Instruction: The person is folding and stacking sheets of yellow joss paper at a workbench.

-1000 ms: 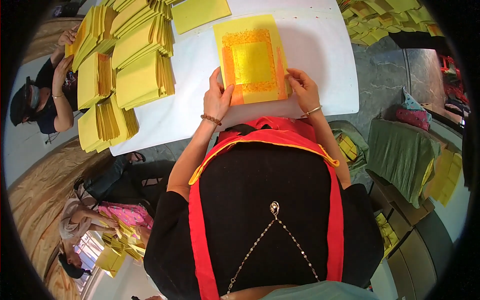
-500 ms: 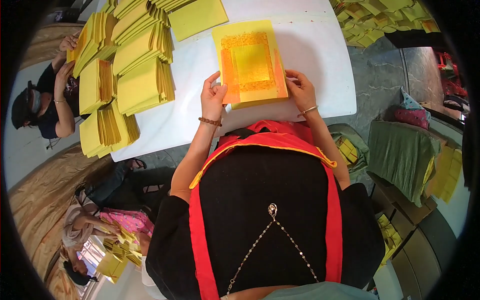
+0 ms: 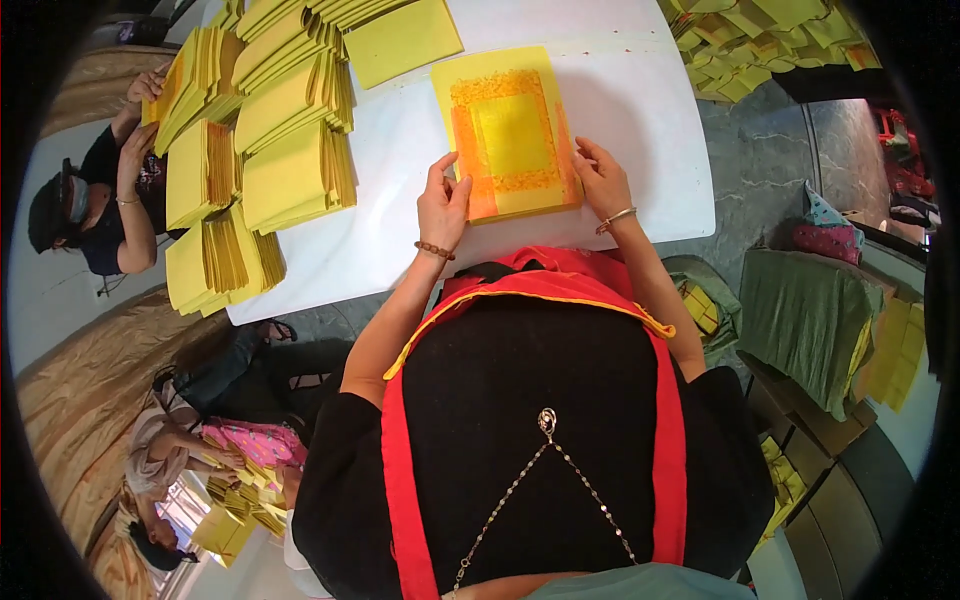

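View from my head camera, looking down over my chest to the white counter (image 3: pixel 640 150). A stack of yellow paper sheets (image 3: pixel 512 135) lies flat on the counter directly in front of me, near its front edge; the top sheet carries an orange printed frame around a plain yellow centre.

My left hand (image 3: pixel 442 205) rests on the counter at the lower left corner of the stack, fingers loosely spread, the thumb and fingertips touching the stack's left edge. It grips nothing; it presses against the side of the sheets. A beaded bracelet (image 3: pixel 435 250) circles that wrist.

My right hand (image 3: pixel 600 180) lies against the right edge of the stack near its lower corner, fingers extended and slightly apart, touching the paper rather than closed around it. A thin bangle (image 3: pixel 616 218) sits on that wrist. The two hands flank the stack, one on each side.

To the left on the same counter stand several piles of folded yellow paper (image 3: pixel 285 140), well apart from my hands. A single plain yellow sheet (image 3: pixel 400 40) lies beyond the stack, toward the far edge. At the far left another person (image 3: pixel 100 210) in dark clothing handles one of the piles. Below the counter, lower left, a second person (image 3: pixel 190 455) sits among small yellow papers. More yellow paper is heaped at the upper right (image 3: pixel 770 40).
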{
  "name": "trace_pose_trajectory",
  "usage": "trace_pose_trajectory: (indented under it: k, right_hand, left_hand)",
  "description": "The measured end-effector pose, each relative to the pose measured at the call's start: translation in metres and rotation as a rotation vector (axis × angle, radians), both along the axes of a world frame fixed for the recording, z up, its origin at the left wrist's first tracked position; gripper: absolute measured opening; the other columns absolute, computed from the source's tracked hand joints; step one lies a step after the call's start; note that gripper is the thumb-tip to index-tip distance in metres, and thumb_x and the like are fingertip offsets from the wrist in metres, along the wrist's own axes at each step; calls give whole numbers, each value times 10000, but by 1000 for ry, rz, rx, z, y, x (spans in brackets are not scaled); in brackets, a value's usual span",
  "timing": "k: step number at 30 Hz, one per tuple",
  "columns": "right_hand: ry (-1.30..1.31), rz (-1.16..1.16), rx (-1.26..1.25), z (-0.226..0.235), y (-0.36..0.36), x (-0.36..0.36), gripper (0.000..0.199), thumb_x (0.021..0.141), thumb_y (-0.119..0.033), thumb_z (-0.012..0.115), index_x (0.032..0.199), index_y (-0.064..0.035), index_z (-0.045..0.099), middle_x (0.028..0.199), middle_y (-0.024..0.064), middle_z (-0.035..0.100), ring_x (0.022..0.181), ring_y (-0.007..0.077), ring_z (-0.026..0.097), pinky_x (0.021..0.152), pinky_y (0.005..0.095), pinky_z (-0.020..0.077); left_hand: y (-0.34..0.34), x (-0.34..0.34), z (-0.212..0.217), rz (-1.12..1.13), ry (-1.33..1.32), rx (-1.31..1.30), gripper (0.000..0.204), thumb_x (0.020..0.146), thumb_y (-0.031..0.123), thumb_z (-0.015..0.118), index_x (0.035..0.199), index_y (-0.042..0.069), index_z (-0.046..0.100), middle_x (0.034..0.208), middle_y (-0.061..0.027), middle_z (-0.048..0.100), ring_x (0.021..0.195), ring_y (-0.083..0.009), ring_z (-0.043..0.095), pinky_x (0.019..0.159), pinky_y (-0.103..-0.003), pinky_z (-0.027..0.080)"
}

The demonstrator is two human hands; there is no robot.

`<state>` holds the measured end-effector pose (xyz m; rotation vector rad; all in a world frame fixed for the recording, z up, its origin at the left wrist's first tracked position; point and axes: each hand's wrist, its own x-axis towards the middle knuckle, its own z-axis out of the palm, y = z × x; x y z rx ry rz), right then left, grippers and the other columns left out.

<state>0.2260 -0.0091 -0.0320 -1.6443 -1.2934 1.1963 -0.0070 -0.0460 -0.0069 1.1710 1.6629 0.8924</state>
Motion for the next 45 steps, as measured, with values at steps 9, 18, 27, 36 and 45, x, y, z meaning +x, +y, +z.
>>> trace_pose_trajectory:
  k: [9,18,27,36,45]
  right_hand:
    - [-519,163,119,12,7,-19,430,784,-309,572,1121,-50,512,960,132,515,816,275,556,715,367,454]
    - [-252,75,233,-6,12,-20,570,730,-199,669,1163,12,365,1065,161,459,946,241,510,789,325,444]
    - [428,119,-177,7,27,-3,652,683,-138,706,1196,10,331,1048,147,534,884,194,569,737,293,482]
    - [-297,418,313,89,13,11,553,703,-86,649,1195,-75,397,992,151,574,940,285,571,753,310,453]
    - [-674,529,518,145,-6,30,640,626,-112,726,1204,-124,451,1019,80,583,895,206,563,771,305,434]
  left_hand:
    - [13,13,-32,-83,347,290,501,844,275,478,1224,-35,377,1194,-236,392,1066,-361,370,940,-414,256]
    - [10,25,-37,8,268,267,518,796,195,519,1246,-6,362,1241,-228,348,1089,-347,346,935,-399,269]
    - [79,0,-10,-202,646,549,694,664,250,674,1239,33,352,1195,-187,408,1097,-328,388,912,-398,331]
    - [173,-34,46,-901,-124,-100,679,657,131,712,1252,54,394,1195,-119,502,1129,-195,435,967,-316,317]
    - [114,-33,7,-804,-461,93,165,767,57,578,921,34,523,1003,-51,526,956,-133,502,838,-274,427]
